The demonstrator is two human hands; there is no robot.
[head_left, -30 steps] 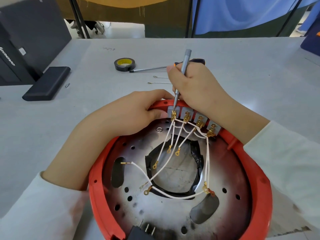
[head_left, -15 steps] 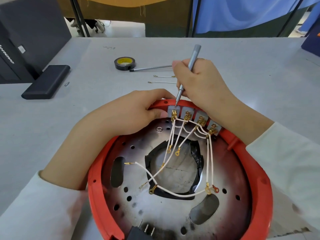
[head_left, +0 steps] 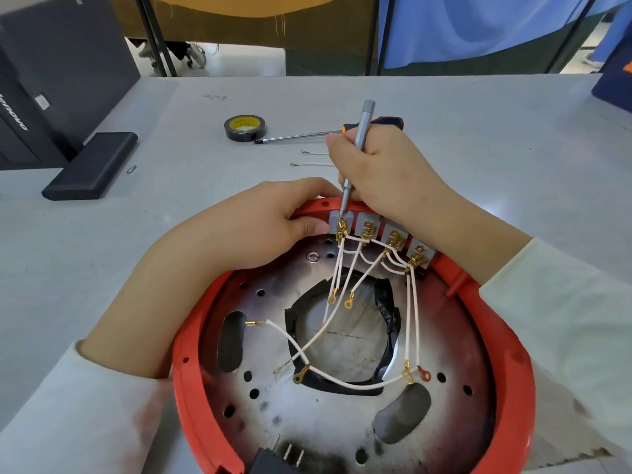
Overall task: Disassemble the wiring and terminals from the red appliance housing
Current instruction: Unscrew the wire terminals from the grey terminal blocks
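Housing: the red appliance housing (head_left: 513, 378) lies open side up on the grey table (head_left: 478, 138), right in front of me, with its scorched metal plate (head_left: 307, 415) facing me.
Plug block: a black connector (head_left: 270, 461) with metal prongs sits at the housing's near edge.
Wires: white wires (head_left: 342, 381) with brass ring ends sprawl loose over the plate and its central opening, fanning out from the far rim.
Terminals: four grey terminal blocks (head_left: 393, 239) with brass clips stand in a row on the far rim, wires attached.
Left hand: my left hand (head_left: 239, 234) grips the far rim, fingers curled over its outside, thumb pressed beside the leftmost block.
Right hand: my right hand (head_left: 386, 172) has its fingers closed round a slim grey screwdriver (head_left: 359, 138), held nearly upright, tip at the top of the leftmost block.
Loose wires: two short wires (head_left: 313, 159) lie on the table just beyond my hands.
Farther out: a long screwdriver with a black and orange handle (head_left: 297, 135) lies beside a roll of black tape (head_left: 245, 128).
Far left: a flat black case (head_left: 92, 171) with a small screw (head_left: 131, 169) beside it.
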